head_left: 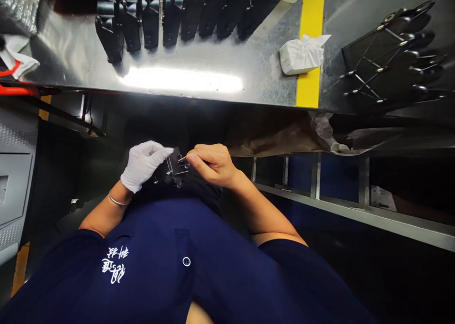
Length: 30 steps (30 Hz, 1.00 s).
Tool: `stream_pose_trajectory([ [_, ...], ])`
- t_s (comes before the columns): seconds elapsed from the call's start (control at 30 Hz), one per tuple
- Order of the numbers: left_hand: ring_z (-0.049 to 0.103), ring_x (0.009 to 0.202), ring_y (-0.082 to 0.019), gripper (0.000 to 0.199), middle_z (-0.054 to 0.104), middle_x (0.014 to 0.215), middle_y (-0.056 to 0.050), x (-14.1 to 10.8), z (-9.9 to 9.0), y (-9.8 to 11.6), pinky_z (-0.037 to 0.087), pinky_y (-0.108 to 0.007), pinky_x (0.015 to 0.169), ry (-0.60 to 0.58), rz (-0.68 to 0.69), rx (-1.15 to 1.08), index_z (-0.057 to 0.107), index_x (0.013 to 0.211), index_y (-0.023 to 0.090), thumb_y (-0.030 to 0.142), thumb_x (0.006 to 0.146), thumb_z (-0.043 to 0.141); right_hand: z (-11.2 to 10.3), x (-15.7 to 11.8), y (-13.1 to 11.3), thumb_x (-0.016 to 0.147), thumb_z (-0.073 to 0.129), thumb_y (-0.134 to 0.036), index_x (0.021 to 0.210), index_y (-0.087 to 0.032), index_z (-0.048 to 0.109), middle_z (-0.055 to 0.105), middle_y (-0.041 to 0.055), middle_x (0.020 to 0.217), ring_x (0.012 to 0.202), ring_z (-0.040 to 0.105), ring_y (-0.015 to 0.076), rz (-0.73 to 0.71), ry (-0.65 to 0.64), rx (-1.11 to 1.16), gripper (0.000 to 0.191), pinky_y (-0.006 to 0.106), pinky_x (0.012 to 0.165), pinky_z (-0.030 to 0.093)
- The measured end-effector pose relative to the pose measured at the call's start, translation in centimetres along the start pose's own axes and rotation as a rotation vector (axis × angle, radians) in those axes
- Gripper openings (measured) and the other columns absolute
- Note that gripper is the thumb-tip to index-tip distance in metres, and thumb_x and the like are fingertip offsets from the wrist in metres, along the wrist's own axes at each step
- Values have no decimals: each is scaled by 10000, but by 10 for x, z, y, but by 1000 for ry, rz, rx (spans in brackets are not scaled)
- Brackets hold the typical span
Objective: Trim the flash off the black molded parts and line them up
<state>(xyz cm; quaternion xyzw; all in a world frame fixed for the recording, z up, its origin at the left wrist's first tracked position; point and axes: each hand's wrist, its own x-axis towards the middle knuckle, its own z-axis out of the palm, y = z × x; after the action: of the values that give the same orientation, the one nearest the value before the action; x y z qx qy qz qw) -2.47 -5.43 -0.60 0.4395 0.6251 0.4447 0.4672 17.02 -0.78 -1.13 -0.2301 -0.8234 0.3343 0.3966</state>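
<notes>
My left hand (142,165), in a white glove, is closed on the edge of a small black plastic part (177,164) with ribs and round bosses. It holds the part above my lap, in front of my dark blue shirt. My bare right hand (213,164) is at the right side of the part. Its thumb and forefinger pinch a thin, pointed light-coloured tool (183,158), whose tip reaches the part's edge. Most of the tool is hidden inside my fingers, so its exact kind does not show.
Ahead is a metal table (213,72) with a row of black moulded parts (172,23). More black ribbed parts (380,68) lie at the right, past a yellow tape strip (308,89) and a white wrapped block (302,56). A metal rack (341,210) stands at right, a grey cabinet (16,186) at left.
</notes>
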Motion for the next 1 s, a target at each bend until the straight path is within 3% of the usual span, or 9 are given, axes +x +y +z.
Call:
stream_pose_trajectory([
  [0.27, 452, 523, -84, 376, 571, 544, 18, -4, 3, -1, 376, -222, 498, 16, -38, -13, 648, 571, 157, 496, 663, 784, -4, 0, 0, 959, 493, -189, 636, -151, 553, 513, -27, 533, 468, 429, 42, 79, -117, 160, 331, 180, 466, 319],
  [0.4, 471, 513, -90, 382, 583, 534, 16, -5, 2, 1, 394, -230, 499, -36, -4, -17, 646, 571, 163, 506, 668, 782, -12, -3, 3, 995, 445, -314, 575, -151, 527, 452, -37, 468, 417, 393, 43, 194, -316, 433, 458, 186, 444, 318],
  [0.47, 486, 509, -92, 386, 593, 531, 16, -4, -1, 2, 406, -234, 510, -62, 65, 1, 649, 573, 165, 513, 685, 772, -15, -5, 4, 1000, 420, -425, 613, -143, 578, 460, -33, 451, 407, 418, 53, 199, -330, 531, 504, 192, 450, 342],
  [0.57, 497, 500, -88, 379, 612, 535, 12, 0, -6, 2, 407, -232, 512, -78, 164, 54, 650, 566, 166, 498, 712, 760, -16, -6, 5, 945, 497, -529, 700, -132, 631, 534, -11, 518, 442, 442, 58, 133, -223, 385, 485, 196, 460, 337],
  [0.67, 507, 494, -89, 347, 631, 541, 7, 2, -7, 3, 403, -229, 501, -115, 193, 100, 665, 571, 168, 469, 713, 764, -12, -5, 3, 874, 600, -564, 737, -138, 634, 552, -12, 567, 471, 430, 55, 47, -233, 182, 448, 196, 468, 309],
  [0.93, 510, 515, -97, 343, 625, 555, 3, -2, -2, 4, 407, -238, 518, -103, 119, 74, 663, 570, 169, 466, 710, 763, -6, -2, 2, 900, 612, -472, 538, -178, 398, 365, -64, 506, 457, 339, 44, -22, -276, 161, 513, 210, 471, 255],
  [1.0, 489, 514, -95, 366, 600, 541, 10, -1, -1, 4, 399, -238, 515, -72, 81, 64, 653, 571, 169, 493, 699, 764, -7, -2, 2, 911, 601, -459, 564, -178, 435, 389, -57, 516, 465, 353, 52, -34, -240, 111, 476, 216, 478, 259],
])
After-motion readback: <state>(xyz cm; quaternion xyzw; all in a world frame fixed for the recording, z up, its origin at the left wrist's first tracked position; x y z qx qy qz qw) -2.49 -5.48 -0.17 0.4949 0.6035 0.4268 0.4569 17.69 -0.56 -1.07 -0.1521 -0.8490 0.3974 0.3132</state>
